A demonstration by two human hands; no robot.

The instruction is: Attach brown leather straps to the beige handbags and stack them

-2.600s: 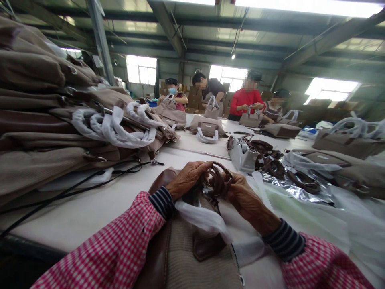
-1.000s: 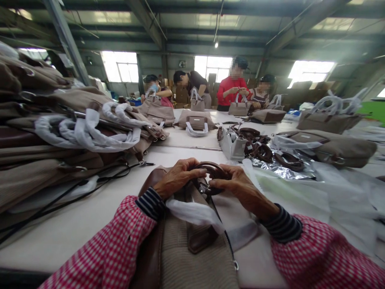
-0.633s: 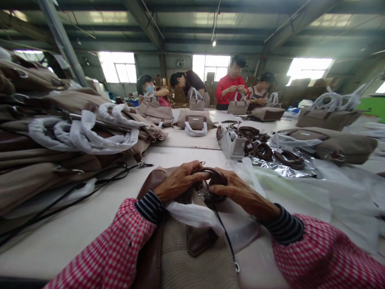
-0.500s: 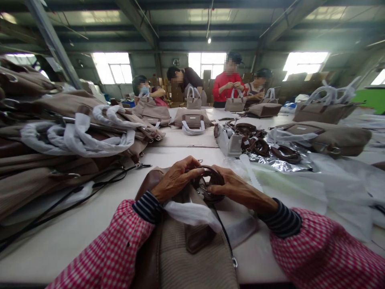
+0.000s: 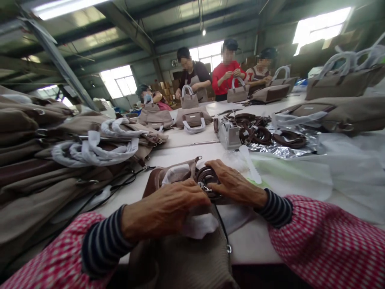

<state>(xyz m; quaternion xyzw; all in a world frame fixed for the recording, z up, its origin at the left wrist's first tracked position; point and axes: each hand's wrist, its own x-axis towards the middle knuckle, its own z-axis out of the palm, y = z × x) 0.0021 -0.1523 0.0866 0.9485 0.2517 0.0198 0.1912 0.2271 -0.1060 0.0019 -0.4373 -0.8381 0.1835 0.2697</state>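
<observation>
A beige and brown handbag (image 5: 180, 257) lies on the white table (image 5: 258, 241) right in front of me, its open top facing away. A coiled dark brown strap (image 5: 207, 177) with a metal clasp rests at the bag's mouth. My right hand (image 5: 233, 182) presses on the coil, fingers curled over it. My left hand (image 5: 164, 208) lies on the bag just before the coil, fingers bent down onto white wrapping paper (image 5: 197, 224) and touching the clasp.
A tall stack of beige handbags (image 5: 45, 160) with paper-wrapped handles fills the left. More coiled straps (image 5: 264, 134) on silver foil, a small grey box (image 5: 228, 134) and bags lie beyond. White tissue sheets (image 5: 300, 176) cover the right. Several people work at the far end.
The coiled strap has gone down from above the bag to its open mouth. My left hand has drawn back toward me onto the bag. The view has tilted to the left.
</observation>
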